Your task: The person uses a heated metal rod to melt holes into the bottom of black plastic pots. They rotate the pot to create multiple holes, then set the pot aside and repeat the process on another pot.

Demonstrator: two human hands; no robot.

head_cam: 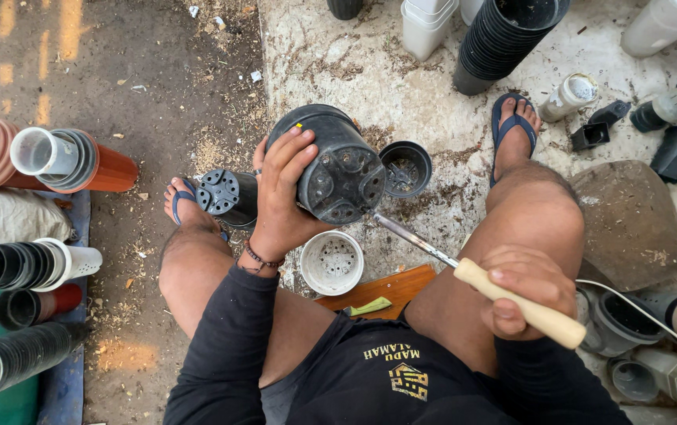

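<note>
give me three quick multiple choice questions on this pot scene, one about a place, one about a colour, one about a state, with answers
1. Where does the small white pot sit?
A. on the ground between the person's knees
B. inside the big black pot
C. on the orange stack at the far left

2. What colour is the handle of the tool in the right hand?
A. blue
B. pale cream
C. red

3. How is the large black pot held by the left hand?
A. upright, mouth up
B. lying free on the ground
C. tipped over, holed bottom toward the camera

Answers: 1 A, it stands on the ground just below the left hand, between the knees. 2 B, the gripped handle is light cream with a metal shaft. 3 C, the drain holes of its base face the camera.
</note>
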